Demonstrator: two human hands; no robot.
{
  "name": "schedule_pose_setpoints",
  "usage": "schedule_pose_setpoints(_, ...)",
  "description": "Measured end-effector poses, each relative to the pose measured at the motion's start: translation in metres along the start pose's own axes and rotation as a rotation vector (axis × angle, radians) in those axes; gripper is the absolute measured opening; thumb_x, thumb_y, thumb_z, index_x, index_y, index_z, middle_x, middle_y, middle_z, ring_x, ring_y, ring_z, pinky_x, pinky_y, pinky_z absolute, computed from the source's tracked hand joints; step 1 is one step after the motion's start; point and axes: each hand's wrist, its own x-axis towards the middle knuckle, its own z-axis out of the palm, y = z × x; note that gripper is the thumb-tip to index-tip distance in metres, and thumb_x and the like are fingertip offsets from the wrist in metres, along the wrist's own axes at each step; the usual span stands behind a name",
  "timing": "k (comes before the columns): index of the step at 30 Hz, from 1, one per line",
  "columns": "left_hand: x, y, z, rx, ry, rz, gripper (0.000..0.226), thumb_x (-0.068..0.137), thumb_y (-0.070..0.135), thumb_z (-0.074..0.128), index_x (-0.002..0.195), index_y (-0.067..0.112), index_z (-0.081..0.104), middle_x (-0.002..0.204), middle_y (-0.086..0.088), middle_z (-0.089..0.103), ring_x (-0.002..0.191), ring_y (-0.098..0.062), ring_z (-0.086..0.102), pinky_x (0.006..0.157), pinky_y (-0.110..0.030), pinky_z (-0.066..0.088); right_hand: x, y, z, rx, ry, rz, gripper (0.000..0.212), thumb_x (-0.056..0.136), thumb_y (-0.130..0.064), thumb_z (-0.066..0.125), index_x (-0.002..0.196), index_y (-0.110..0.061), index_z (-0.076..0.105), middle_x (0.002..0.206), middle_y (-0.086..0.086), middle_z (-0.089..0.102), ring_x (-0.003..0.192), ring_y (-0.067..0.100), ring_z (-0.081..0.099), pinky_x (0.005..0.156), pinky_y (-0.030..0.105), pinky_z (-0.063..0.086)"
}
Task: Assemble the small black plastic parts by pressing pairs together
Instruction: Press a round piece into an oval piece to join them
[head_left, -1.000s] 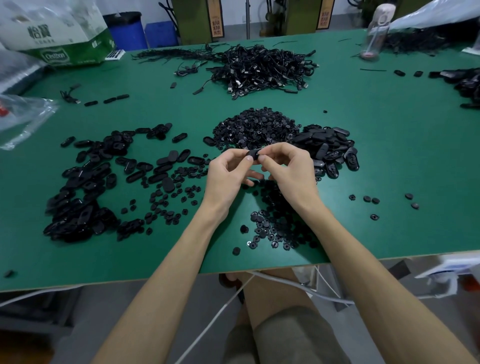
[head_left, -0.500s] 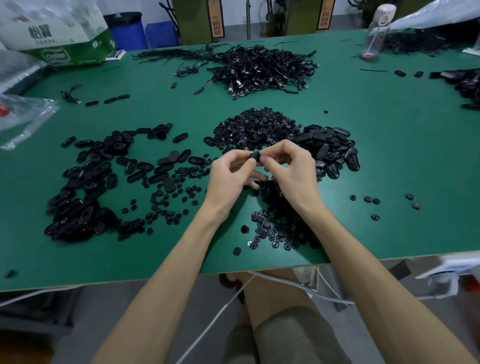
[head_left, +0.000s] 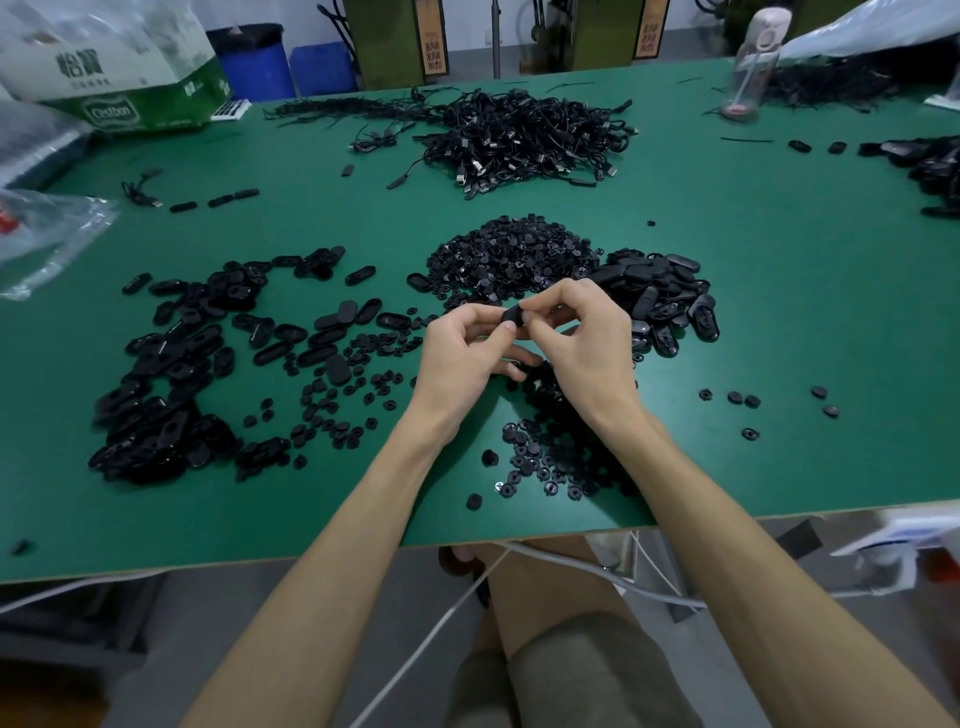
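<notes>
– Two hands meet above the green table (head_left: 810, 312), forearms reaching in over its near edge. How are they posed?
– The left hand (head_left: 465, 358) has its thumb and forefinger curled inward. The right hand (head_left: 584, 340) arches over with knuckles up and fingers bent.
– And the grip?
– Both pinch a small black part (head_left: 511, 315) at their fingertips, clamped closely on it. I cannot tell whether it is one piece or two.
– Where does it sit?
– Exactly where the fingertips meet, lifted off the table, just before the heap of round pieces (head_left: 514, 254). The oval shells (head_left: 660, 291) lie to the right.
</notes>
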Motion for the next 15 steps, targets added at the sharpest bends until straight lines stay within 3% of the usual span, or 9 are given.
schedule_pose_setpoints(15, -0.0015, 0.0008, 0.0006, 0.029, -0.041, 0.004, 0.017, 0.103, 0.004, 0.059, 0.118, -0.005, 0.058, 0.104, -0.020, 0.072, 0.066, -0.035, 0.075, 0.058, -0.036, 0.062, 0.0003, 0.0023, 0.0033, 0.020, 0.026, -0.039, 0.015, 0.089, -0.001, 0.069, 0.097, -0.013, 0.070, 0.091, -0.003, 0.071, 0.081, 0.009, 0.065, 0.075, 0.017, 0.052)
